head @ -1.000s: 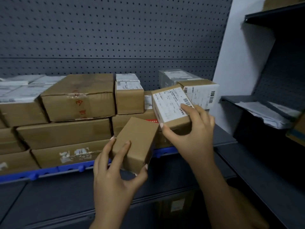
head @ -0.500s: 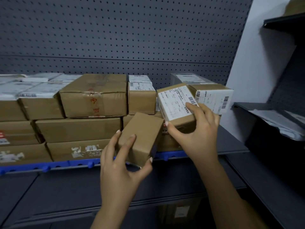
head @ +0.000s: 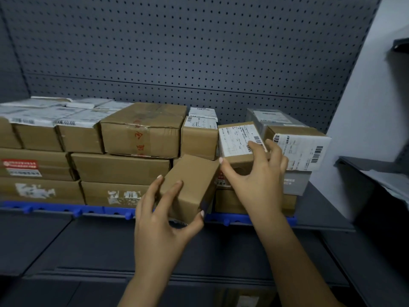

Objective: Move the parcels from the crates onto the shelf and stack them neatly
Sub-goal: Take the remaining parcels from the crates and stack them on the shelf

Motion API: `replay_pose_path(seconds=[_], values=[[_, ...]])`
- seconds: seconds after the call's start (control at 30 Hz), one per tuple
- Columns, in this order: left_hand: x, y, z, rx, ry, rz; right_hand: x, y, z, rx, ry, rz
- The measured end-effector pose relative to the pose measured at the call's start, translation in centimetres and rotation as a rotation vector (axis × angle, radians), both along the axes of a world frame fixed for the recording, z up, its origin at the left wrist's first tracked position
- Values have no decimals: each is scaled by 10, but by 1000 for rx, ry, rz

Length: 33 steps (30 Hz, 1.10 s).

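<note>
Head view: left hand (head: 159, 220) grips plain box (head: 192, 185), long axis toward 1 o'clock; right hand (head: 254, 180) grips labelled box (head: 236, 140). Grey shelf (head: 321, 209), pegboard (head: 177, 52) behind.

It was a storeroom for mail, because brown parcels (head: 141, 129) with white labels (head: 294, 147) and bar codes (head: 317, 154) sat piled in rows on a grey metal shelf (head: 321, 204), with a wall full of little holes (head: 199, 52) behind.
</note>
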State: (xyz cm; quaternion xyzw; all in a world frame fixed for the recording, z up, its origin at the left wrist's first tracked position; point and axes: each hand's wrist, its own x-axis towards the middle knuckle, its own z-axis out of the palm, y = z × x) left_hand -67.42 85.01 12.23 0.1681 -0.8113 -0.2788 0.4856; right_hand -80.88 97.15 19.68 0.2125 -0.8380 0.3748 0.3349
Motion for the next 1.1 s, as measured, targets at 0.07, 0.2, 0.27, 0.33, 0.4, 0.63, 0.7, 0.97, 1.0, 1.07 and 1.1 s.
replay_pose_path(seconds=[0.07,0.2,0.27,0.33,0.4,0.63,0.7,0.97,1.0,1.07,1.1], values=[[-1,2,0,14,1,10,-3,-2,1,57,1,-9],[-2,3,1,2,10,14,-8,-4,1,154,-42,11],[-3,4,3,9,8,18,-10,-3,1,199,-81,47],[-3,4,4,11,2,24,-15,-1,-1,249,-62,76],[-3,4,4,7,5,29,-21,1,-2,298,-22,94],[-2,3,4,16,6,39,-46,2,7,477,43,148],[-2,4,4,17,6,38,-52,2,12,515,51,168],[0,8,-1,19,21,29,-74,-4,22,520,10,332],[0,8,0,21,27,25,-77,-5,24,521,16,325],[0,10,4,15,34,16,-82,-7,26,540,49,278],[0,11,5,14,34,14,-84,-7,26,561,74,251]])
